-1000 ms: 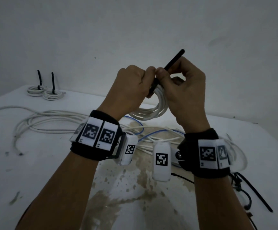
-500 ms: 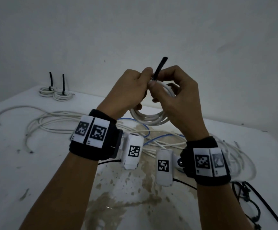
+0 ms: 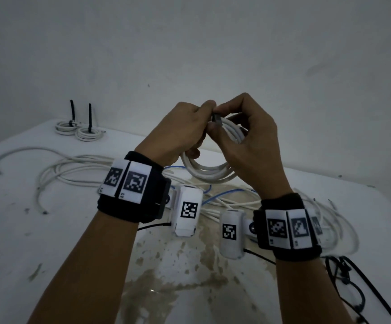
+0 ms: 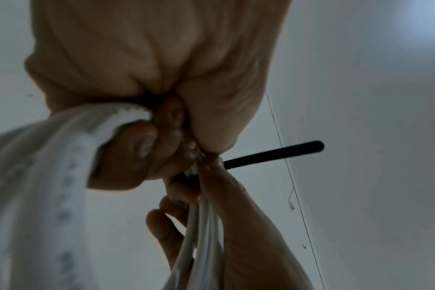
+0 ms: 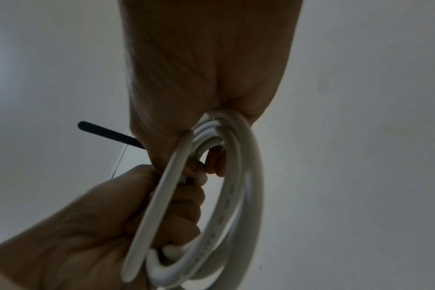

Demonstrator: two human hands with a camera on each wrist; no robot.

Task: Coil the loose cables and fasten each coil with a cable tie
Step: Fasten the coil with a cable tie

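Both hands are raised above the worktop (image 3: pixel 21 230), meeting at the top of a white cable coil (image 3: pixel 209 174) that hangs below them. The left hand (image 3: pixel 178 129) has its fingers curled tight around the strands on its side of the coil, thumb pressed toward the other hand. The right hand (image 3: pixel 248 139) pinches the coil and the black cable tie (image 3: pixel 216 118) at the same spot, its fingers (image 4: pixel 171 196) hooked through the loop. From the head view only the tie's small dark head shows between the thumbs; the left wrist view shows its tail (image 4: pixel 273 155) sticking out sideways past the knuckles (the right wrist view has the same tail jutting out from behind the right hand). How tightly the tie is cinched I cannot tell.

On the worktop beneath the hands lies a tangle of loose white cables (image 3: pixel 73 171), with a thin blue cable (image 3: pixel 222 195) threaded among them. At the far left corner sit two small finished coils (image 3: pixel 77 130), each with a black tie tail standing upright. Near the right edge, beside the right wrist, lie a few spare black cable ties (image 3: pixel 353 293). The surface in front is stained brown.
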